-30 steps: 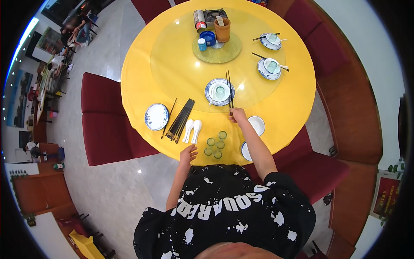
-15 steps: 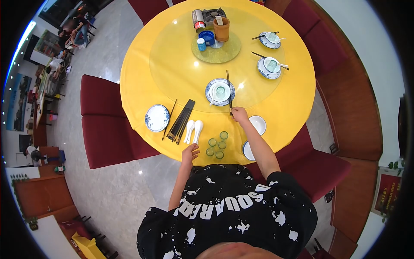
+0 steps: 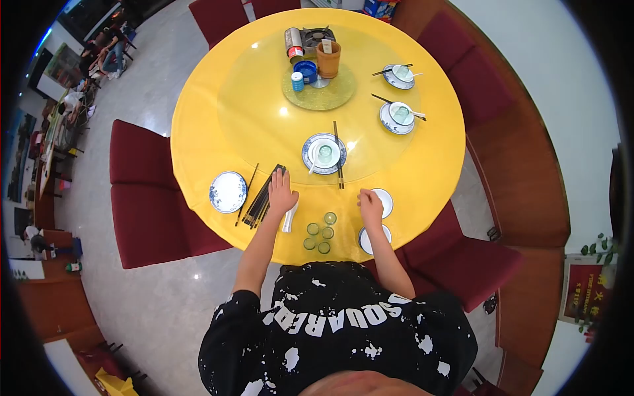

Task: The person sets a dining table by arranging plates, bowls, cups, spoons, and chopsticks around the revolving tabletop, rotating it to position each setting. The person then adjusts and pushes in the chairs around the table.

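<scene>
The left hand (image 3: 282,191) reaches over the bundle of chopsticks (image 3: 263,201) at about 7 o'clock on the tabletop (image 3: 198,132), its grip open and fingers straight. The dark sticks lie loosely fanned, so an uneven push from the palm could roll some of them apart. A white spoon (image 3: 289,218) lies close by the wrist; a sideways sweep could knock it.

The right hand (image 3: 371,206) is at about 5 o'clock, fingers curled with nothing visible in them; whether the fingertips press together cannot be told. It is just beside a white bowl (image 3: 383,202), which the knuckles could nudge. The small glasses (image 3: 320,232) stand close together at 6 o'clock, between the forearms, where a low elbow or sleeve could tip one. The pair of chopsticks (image 3: 339,158) on the middle plate (image 3: 307,162) overhangs its rim and could slip if bumped.

The tabletop is round, under a yellow cloth, with a clear glass disc (image 3: 251,112) on it. A stove (image 3: 318,36) sits near 12 o'clock, and two place settings lie between 1 and 3 o'clock. Dark red chairs (image 3: 148,221) surround it on a grey, shiny floor (image 3: 165,297); people sit far off at 10 o'clock.
</scene>
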{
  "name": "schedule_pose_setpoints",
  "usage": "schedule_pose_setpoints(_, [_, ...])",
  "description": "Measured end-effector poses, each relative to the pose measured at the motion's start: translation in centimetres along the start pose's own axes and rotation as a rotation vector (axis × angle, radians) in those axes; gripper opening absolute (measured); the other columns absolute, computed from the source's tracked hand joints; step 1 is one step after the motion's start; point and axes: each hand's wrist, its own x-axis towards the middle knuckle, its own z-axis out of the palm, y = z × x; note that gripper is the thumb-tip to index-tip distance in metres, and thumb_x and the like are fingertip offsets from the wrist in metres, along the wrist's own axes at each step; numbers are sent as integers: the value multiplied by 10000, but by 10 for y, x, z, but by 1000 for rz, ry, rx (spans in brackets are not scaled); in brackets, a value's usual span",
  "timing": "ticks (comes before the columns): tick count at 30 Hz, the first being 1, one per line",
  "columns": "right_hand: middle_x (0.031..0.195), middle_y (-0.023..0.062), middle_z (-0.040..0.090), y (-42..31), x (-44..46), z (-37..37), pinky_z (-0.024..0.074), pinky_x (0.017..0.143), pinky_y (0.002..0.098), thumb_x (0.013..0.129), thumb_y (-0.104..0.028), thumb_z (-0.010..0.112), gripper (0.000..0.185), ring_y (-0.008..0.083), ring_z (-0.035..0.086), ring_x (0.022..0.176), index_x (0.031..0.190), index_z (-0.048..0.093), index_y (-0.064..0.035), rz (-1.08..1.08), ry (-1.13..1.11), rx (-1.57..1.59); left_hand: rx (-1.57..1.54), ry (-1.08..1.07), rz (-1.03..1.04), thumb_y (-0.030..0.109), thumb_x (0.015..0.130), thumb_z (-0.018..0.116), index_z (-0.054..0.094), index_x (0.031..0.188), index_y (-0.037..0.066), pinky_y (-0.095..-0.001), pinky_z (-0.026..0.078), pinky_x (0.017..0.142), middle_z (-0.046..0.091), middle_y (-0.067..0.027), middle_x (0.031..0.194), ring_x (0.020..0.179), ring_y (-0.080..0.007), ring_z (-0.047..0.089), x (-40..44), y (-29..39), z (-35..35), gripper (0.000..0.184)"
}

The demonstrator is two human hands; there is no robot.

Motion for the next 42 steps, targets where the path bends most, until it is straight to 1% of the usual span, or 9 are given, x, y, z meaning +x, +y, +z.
schedule_pose_setpoints(4, [883, 88, 687, 15, -39, -29, 498, 677, 264, 919, -127, 569, 240, 139, 624, 723, 1074, 657, 35, 37, 12, 0, 47, -115, -44, 271, 741, 588, 212, 1513, -52, -492, 88, 1210, 122, -277, 1599, 1494, -423, 85, 8, 25, 13, 918])
schedule_pose_setpoints(8, [874, 77, 690, 35, -74, -46, 489, 657, 254, 935, -119, 547, 221, 127, 620, 726, 1066, 654, 23, 90, 30, 21, 96, -183, -7, 306, 730, 590, 182, 1513, -79, -487, 79, 1212, 81, -318, 1588, 1489, -444, 69, 4, 30, 20, 963])
schedule_pose_setpoints(14, [871, 59, 687, 58, -72, -38, 477, 640, 242, 950, -120, 535, 212, 112, 614, 731, 1081, 648, 2, 81, 21, 31, 153, -185, 47, 311, 722, 614, 260, 1509, -32, -495, 131, 1207, 157, -330, 1568, 1477, -452, 128, -2, 36, 56, 929])
schedule_pose_setpoints(20, [879, 50, 680, 59, -69, -31, 474, 643, 241, 952, -129, 533, 210, 112, 615, 733, 1075, 646, -3, 114, -23, 83, -208, -363, 260, 343, 758, 601, 337, 1513, 95, -528, 176, 1190, 208, -288, 1570, 1472, -438, 163, 21, 24, 29, 837])
schedule_pose_setpoints(25, [890, 54, 689, 50, -71, -39, 471, 648, 245, 954, -146, 523, 226, 113, 618, 743, 1087, 643, -9, 102, -15, 43, 139, -194, 113, 345, 768, 600, 344, 1496, 50, -544, 179, 1179, 250, -254, 1563, 1467, -425, 184, 15, 22, -10, 826])
schedule_pose_setpoints(34, [853, 100, 699, 56, -75, -28, 502, 695, 278, 913, -101, 572, 221, 145, 648, 758, 1054, 663, 43, 66, -26, -48, 179, -185, 151, 314, 779, 603, 329, 1505, 91, -565, 208, 1167, 248, -218, 1572, 1473, -376, 198, -4, -2, 15, 807])
schedule_pose_setpoints(37, [813, 123, 689, 63, -75, -21, 511, 697, 298, 913, -104, 578, 219, 196, 660, 734, 1059, 665, 33, -138, 46, -233, 159, -255, 167, 283, 774, 601, 298, 1529, 127, -574, 164, 1177, 197, -172, 1609, 1491, -341, 172, -12, 14, 20, 829])
schedule_pose_setpoints(41, [1172, 195, 632, 55, -67, -22, 467, 939, 417, 830, -121, 645, 330, 325, 591, 1092, 1133, 634, 8, -362, 79, -595, 140, -314, 194, 269, 782, 601, 293, 1536, 179, -600, 159, 1172, 177, -110, 1628, 1499, -277, 174, -17, 34, 22, 819])
schedule_pose_setpoints(42, [1389, 267, 450, 55, -62, -23, 389, 1033, 508, 759, -190, 703, 573, 437, 422, 1274, 1281, 545, -17, -314, 82, -696, 139, -332, 203, 264, 786, 598, 295, 1535, 187, -606, 159, 1170, 177, -100, 1630, 1500, -264, 175, -16, 39, 22, 812])
